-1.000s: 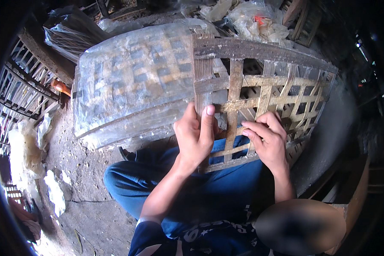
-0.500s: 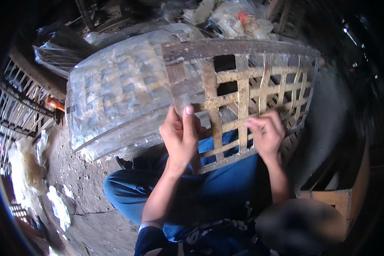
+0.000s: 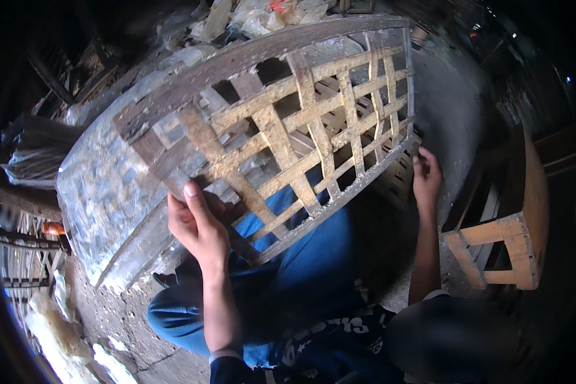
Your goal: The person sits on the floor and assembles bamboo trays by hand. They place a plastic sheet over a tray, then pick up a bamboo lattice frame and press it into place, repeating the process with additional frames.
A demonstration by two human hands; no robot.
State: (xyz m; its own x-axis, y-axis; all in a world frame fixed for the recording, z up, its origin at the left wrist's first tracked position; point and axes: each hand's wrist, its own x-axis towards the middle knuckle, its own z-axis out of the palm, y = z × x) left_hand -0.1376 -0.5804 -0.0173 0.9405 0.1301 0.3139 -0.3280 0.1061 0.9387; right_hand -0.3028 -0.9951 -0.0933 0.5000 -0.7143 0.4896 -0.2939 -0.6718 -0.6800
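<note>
A tray-like wooden frame with a woven lattice of flat bamboo strips [image 3: 281,153] is tilted up over my lap, its right end higher. My left hand [image 3: 201,227] grips its left edge, the thumb lying on the near face and the fingers behind. My right hand [image 3: 427,179] is raised beside the lower right corner, fingers loosely bent and apart, with nothing visible in it. Behind that corner, partly hidden, is another woven piece [image 3: 400,173]. Crusty residue clings to the strips and rim.
To the left behind the frame lies a plastic-covered woven panel [image 3: 115,185]. Crumpled plastic sheets [image 3: 256,19] are heaped at the back. At right stands an orange-brown wooden stand [image 3: 493,249]. A slatted rack [image 3: 29,256] and plastic scraps [image 3: 57,326] lie at far left.
My right hand has left the lattice and moved right, past the frame's corner. The frame has tilted, its right end rising, while my left hand keeps its hold. The view has shifted right.
</note>
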